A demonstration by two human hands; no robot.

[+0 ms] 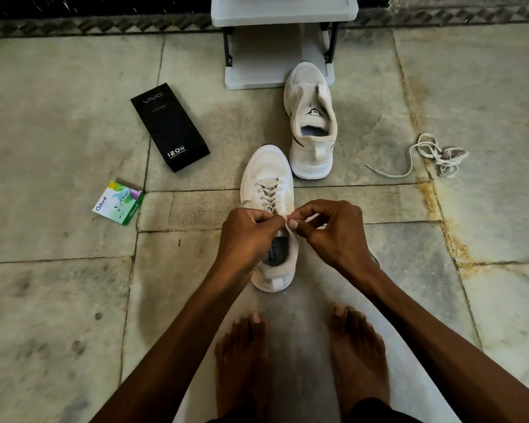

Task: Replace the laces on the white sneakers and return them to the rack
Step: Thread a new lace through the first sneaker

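Crouched barefoot on a stone floor [58, 117], reaching both arms forward and inward over the near sneaker [268, 175], left hand [248, 232] and right hand [329, 230] meeting above its tongue, fingers curled, thumb and forefinger of each pinching the lace [268, 192] at the top eyelets. Just beyond its toe, the far sneaker [310, 120], unlaced, toe at the foot of the rack [257, 62]. To the right, a loose lace [437, 155] in a tangle; to the left, a black box [170, 126] and a small carton [118, 203].
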